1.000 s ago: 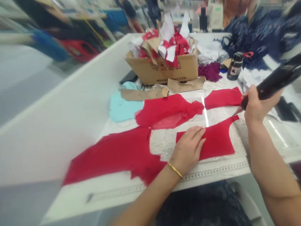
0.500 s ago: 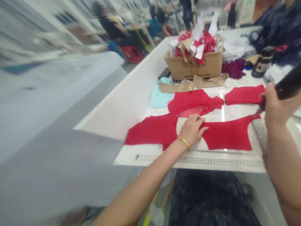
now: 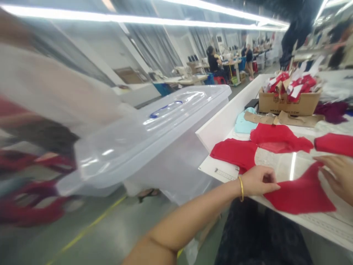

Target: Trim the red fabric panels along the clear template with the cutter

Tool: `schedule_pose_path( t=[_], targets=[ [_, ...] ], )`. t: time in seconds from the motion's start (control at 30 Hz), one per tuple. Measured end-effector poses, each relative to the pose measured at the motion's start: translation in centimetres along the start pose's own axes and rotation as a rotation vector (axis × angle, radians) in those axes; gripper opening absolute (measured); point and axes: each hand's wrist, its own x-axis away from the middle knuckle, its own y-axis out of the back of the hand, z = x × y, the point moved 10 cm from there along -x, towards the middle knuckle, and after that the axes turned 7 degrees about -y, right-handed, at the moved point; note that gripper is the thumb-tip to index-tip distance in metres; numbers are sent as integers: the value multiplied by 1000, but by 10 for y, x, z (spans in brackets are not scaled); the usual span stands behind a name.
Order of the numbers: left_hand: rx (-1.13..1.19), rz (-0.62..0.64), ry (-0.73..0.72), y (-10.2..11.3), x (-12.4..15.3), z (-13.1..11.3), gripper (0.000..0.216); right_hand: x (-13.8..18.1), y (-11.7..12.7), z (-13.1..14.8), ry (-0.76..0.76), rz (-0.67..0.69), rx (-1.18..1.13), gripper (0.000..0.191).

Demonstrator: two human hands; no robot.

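Observation:
My left hand [image 3: 260, 180], with a yellow bangle at the wrist, has thumb and fingers closed on the upper left corner of a red fabric piece [image 3: 300, 193]. That piece lies near the front edge of the white table. At its right side is my right hand [image 3: 338, 175], fingers stretched out and apart around the upper right corner, with no tool visible in it. A folded red piece [image 3: 234, 151] lies to the left. Behind are a crumpled red piece [image 3: 280, 138] and another red piece [image 3: 338, 143] at the right edge.
A cardboard box [image 3: 289, 103] full of red and white scraps stands at the back, brown paper strips [image 3: 299, 119] before it. Light blue fabric [image 3: 245, 122] lies beside them. A large lidded plastic bin [image 3: 165, 121] borders the table's left. A person [image 3: 213, 62] sits far off.
My right hand has let go of the black tool, which is out of sight, and come to the fabric's corner. My left hand has gone from lying flat to pinching the fabric. The view swung left.

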Motion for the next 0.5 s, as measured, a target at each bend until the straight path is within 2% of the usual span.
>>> schedule_pose_path(
  t=[0.07,0.13,0.23,0.4,0.5],
  targets=[
    [25,1,13,7,14,4,24,-1,-27,-1,54,155,-3,17],
    [13,-16,23,18,25,8,23,-2,-48,-4,30,294,-9,12],
    [-56,-39,26,33,40,13,22,0,-63,7,-5,435,3,18],
    [-289,-63,3,60,54,18,11,-13,-49,37,-47,434,-24,20],
    [-522,-153,-15,95,56,15,21,-37,-33,52,-77,348,-42,13]
  ],
)
